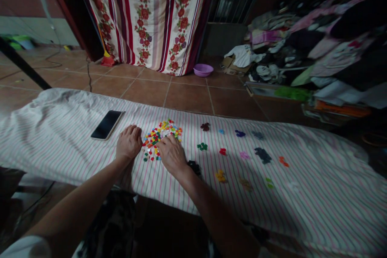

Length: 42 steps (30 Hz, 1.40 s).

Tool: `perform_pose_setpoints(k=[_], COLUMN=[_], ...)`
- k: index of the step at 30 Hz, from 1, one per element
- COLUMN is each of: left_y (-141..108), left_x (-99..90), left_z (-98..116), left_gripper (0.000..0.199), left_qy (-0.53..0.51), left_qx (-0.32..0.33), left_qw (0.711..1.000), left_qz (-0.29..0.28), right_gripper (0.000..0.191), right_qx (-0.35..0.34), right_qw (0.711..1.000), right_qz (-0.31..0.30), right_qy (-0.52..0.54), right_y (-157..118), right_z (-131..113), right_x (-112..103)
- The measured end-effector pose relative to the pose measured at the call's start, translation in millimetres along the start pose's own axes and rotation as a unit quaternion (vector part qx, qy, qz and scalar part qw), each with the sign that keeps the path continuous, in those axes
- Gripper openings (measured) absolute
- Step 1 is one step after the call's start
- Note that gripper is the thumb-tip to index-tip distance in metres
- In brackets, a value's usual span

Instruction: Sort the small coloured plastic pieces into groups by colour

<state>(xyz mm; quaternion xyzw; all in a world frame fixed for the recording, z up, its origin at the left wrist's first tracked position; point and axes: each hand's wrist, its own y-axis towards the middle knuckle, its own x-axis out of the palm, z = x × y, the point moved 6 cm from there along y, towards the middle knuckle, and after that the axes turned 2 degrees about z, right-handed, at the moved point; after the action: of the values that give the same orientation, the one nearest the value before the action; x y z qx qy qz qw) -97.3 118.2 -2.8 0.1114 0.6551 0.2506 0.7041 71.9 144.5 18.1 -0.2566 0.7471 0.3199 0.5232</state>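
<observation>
A mixed heap of small colourful pieces point(155, 134), like tiny plastic bricks, lies spread on the striped cloth. My left hand point(128, 144) rests at the heap's left edge, its fingers curled downward and together; whatever may be in them is hidden. Over the lower right part of the heap is my right hand point(171, 152), fingertips bent down among the pieces. The right fingers look closed, but I cannot make out what they hold. Close to my right wrist sits a small black pile point(194, 167), partly covered by the forearm.
Single-colour piles lie to the right, among them dark green point(202, 146), red point(223, 151), yellow point(221, 176), dark grey point(263, 155) and orange point(283, 161). A phone point(107, 125) lies left on the striped cloth point(69, 149). Beyond the table, a purple basin point(203, 70) stands on the floor.
</observation>
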Motion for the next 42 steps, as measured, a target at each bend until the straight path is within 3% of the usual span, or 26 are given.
perform_pose_setpoints(k=[12,18,24,28,42], left_y=[0,0,0,-1,0], left_x=[0.6,0.7,0.7,1.7,0.6], left_z=[0,0,-1,-1,-1], left_gripper=[0.025,0.026,0.025,0.026,0.03], left_qy=[0.0,0.003,0.004,0.004,0.015], left_qx=[-0.007,-0.005,-0.005,-0.004,0.005], left_qw=[1.0,1.0,1.0,1.0,1.0], left_qz=[0.008,0.006,0.009,0.008,0.003], right_gripper=[0.017,0.018,0.023,0.026,0.028], right_qx=[-0.055,-0.046,-0.013,0.021,0.032], right_qw=[0.998,0.996,0.995,0.992,0.977], right_qz=[0.027,0.032,0.051,0.042,0.097], right_qy=[0.035,0.068,0.089,0.12,0.188], right_y=[0,2,1,-3,-27], right_z=[-8,-3,0,7,48], right_x=[4,9,-2,-7,-20])
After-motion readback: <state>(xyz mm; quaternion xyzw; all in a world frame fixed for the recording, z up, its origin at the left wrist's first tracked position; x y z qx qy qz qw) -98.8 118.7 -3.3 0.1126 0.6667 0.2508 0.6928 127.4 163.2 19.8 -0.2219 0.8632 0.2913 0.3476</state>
